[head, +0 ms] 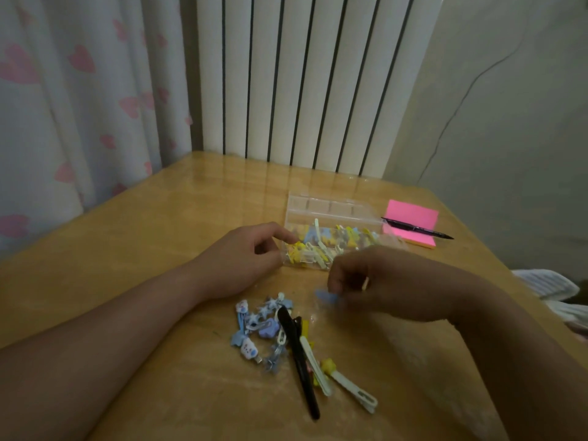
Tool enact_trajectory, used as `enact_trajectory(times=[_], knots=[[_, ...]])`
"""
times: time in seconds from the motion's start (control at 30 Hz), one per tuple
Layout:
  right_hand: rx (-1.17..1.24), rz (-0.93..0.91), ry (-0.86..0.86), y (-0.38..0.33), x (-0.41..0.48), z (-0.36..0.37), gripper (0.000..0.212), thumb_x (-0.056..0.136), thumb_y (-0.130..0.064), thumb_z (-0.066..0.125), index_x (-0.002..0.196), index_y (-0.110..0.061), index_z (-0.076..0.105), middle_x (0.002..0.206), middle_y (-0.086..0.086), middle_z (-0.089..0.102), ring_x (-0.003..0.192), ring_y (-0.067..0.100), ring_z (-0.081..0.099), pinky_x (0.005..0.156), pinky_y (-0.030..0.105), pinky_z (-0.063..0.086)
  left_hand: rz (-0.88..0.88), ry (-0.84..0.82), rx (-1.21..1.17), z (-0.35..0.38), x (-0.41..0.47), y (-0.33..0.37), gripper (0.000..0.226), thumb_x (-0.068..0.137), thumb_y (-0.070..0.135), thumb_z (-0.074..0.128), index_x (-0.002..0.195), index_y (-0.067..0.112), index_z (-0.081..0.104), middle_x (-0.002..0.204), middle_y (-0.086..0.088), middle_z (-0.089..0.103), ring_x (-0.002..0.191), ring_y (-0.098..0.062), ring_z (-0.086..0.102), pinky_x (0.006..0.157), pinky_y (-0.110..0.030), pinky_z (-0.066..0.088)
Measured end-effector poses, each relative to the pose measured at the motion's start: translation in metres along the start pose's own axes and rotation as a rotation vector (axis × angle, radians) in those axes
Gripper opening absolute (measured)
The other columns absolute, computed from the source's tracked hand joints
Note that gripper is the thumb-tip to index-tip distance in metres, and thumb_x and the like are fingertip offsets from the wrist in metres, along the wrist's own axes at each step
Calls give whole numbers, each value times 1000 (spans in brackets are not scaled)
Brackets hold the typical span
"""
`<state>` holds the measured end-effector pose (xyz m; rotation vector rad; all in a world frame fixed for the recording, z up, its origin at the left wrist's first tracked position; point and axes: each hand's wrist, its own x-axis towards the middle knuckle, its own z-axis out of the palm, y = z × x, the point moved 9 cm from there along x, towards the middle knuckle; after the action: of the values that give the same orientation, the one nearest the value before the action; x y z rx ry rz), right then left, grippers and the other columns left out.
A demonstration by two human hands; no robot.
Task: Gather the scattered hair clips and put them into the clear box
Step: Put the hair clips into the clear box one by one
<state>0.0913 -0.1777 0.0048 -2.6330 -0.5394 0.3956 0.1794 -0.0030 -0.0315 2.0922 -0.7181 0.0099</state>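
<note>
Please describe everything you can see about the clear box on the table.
The clear box looks like thin see-through plastic, long and shallow. It lies open on the wooden table, its lid folded back toward the radiator. Inside is a heap of yellow, white and pale blue hair clips. The left hand rests at its left end, fingers touching the near corner. The pink sticky notes lie just to its right.

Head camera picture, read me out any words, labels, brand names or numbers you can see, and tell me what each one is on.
None can be read.
Pink sticky notes: top sheet blank.
Pen lying across the notes: any print is too small to tell.
Black clip in the loose pile: no marking visible.
Clear box: no label shows on its lid or walls.
Clips inside the box and on the table: shapes only, blurred, no lettering.
</note>
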Motion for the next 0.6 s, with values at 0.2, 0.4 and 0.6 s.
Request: enact_trajectory(times=[0.2,0.4,0.6], knots=[[149,230,769,72,-18,-67,10,94,-26,77,100,-22,70,88,-3,69,77,10,62,63,23,43,2,-3,-9,1,1,-1,26,102,26,66,121,42,71,91,5,71,86,-19,65,83,-40,54],[77,260,762,82,-4,-54,9,91,-26,80,89,-24,72,85,-8,72,80,11,67,64,26,47,-2,-5,-9,2,1,-1,27,102,25,66,121,44,71,92,4,71,88,-18,65,84,-38,54],[28,274,739,73,12,-50,9,93,-30,77,86,-25,74,85,-9,73,80,10,67,76,38,58,1,-1,4,1,2,-1,26,102,26,66,122,42,71,91,6,71,88,-17,66,87,-40,55]])
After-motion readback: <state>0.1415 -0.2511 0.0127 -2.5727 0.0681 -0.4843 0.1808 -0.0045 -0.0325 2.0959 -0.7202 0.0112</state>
